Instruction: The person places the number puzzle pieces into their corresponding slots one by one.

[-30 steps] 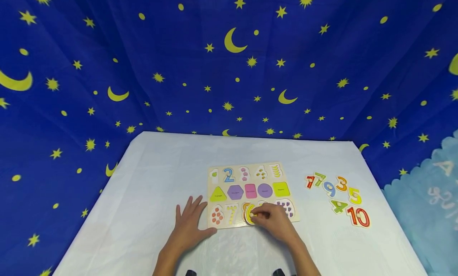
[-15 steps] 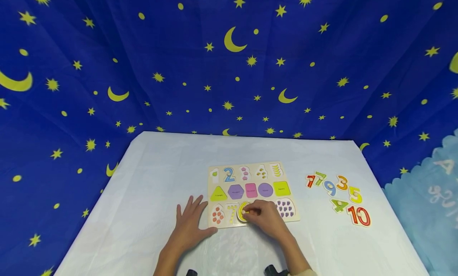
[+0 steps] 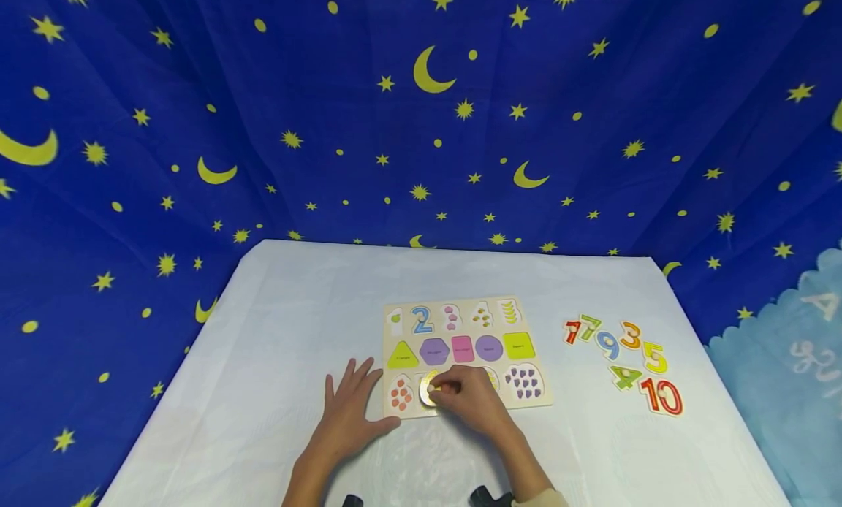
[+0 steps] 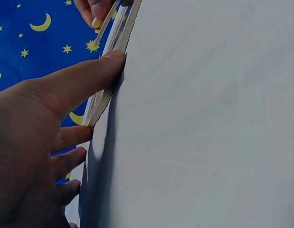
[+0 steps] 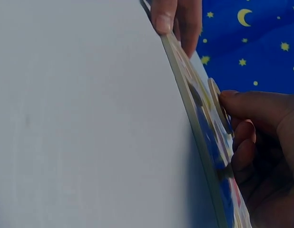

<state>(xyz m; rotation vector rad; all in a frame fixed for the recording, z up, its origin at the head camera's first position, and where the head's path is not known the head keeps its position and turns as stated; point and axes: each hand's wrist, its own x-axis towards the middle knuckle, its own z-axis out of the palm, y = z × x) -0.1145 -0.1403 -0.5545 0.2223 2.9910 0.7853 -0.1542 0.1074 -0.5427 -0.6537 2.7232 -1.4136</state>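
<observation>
A wooden number puzzle board (image 3: 470, 412) lies on the table. My right hand (image 3: 473, 401) pinches the small knob of a rounded yellow number piece (image 3: 426, 391), close over the board's bottom row. Its digit is mostly covered by my fingers. In the right wrist view the piece (image 5: 214, 97) stands slightly off the board's face, at an angle to it. My left hand (image 3: 349, 412) lies with fingers spread at the board's left side; its thumb (image 4: 106, 66) touches the near edge. A blue 2 (image 3: 422, 321) sits in the top row.
Several loose number pieces lie right of the board, among them a red 10 (image 3: 661, 397), a green 4 (image 3: 626, 378), a yellow 5 (image 3: 654, 358) and a blue 9 (image 3: 608, 345). A white cloth covers the table (image 3: 296, 295). Behind hangs a blue star curtain (image 3: 329, 112).
My right hand has moved left along the bottom row with the yellow piece, uncovering the grape recess at the right. The left hand has stayed still.
</observation>
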